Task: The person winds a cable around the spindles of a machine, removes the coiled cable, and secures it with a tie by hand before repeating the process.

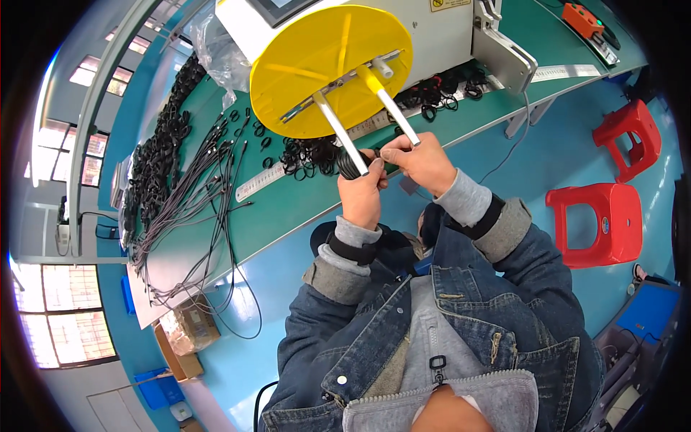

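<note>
A white machine (443, 32) carries a yellow disc (288, 79) with two metal rods sticking out toward me. At the tip of the left rod (337, 129), my left hand (361, 198) is closed around a coil of black cable (348, 167). Beside it, my right hand (425, 164) is closed in a pinch at the end of the right rod (397, 119). Its thumb and fingers meet near a short dark piece at the coil, too small to make out. The fingertips of both hands almost touch.
Loose dark cables (216, 180) spread over the green table (288, 209) at the left, beside a long heap of black coiled cables (155, 169). Small black rings (309, 155) lie below the disc along a ruler strip (260, 180). Two red stools (612, 223) stand at the right.
</note>
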Motion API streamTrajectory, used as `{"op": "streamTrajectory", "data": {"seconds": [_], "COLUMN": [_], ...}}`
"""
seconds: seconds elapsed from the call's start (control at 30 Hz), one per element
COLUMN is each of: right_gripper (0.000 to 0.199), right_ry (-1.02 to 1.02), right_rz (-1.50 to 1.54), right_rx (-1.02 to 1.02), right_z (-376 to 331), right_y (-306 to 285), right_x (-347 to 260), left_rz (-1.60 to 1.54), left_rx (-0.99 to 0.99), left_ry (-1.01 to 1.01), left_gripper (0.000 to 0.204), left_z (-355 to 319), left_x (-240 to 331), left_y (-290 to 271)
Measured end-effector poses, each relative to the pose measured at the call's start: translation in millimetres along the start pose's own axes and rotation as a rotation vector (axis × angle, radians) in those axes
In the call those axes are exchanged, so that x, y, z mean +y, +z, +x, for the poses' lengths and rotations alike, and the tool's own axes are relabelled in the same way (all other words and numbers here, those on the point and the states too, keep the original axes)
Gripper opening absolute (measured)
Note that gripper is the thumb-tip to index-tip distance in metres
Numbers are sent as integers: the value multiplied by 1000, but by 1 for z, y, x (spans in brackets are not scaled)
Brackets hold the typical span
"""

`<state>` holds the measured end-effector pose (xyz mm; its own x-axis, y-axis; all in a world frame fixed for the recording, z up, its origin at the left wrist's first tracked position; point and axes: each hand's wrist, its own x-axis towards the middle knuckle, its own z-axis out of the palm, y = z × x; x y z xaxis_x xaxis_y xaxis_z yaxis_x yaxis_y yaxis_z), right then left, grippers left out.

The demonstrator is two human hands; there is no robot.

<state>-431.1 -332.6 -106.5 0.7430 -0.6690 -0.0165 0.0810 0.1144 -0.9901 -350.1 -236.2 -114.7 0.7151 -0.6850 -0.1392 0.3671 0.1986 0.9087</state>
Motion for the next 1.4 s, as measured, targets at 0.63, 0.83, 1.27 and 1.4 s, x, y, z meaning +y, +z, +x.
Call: {"op": "streamTrajectory", "data": {"seconds": [0.63,0.83,1.27,1.4], "right_gripper": [12,16,13,26], "right_ry": [217,337,399,189], "right_rz": [389,547,253,-38], "right_rx": [-10,-374,-465,-391], "right_z": [-19,-49,-100,-92], "right_y": [-19,-5,-27,-39], "right_x": [-2,-12,-5,-42], "left_rz": [770,18,502,1162], "left_rx": [-13,-384,-512,-374], "left_ry": [526,-60,7,486], "left_gripper": [25,18,23,31], "left_z": [6,-32,-55,-60], "left_x": [10,28,25,29], "left_y": [-23,-19,-30,-22]}}
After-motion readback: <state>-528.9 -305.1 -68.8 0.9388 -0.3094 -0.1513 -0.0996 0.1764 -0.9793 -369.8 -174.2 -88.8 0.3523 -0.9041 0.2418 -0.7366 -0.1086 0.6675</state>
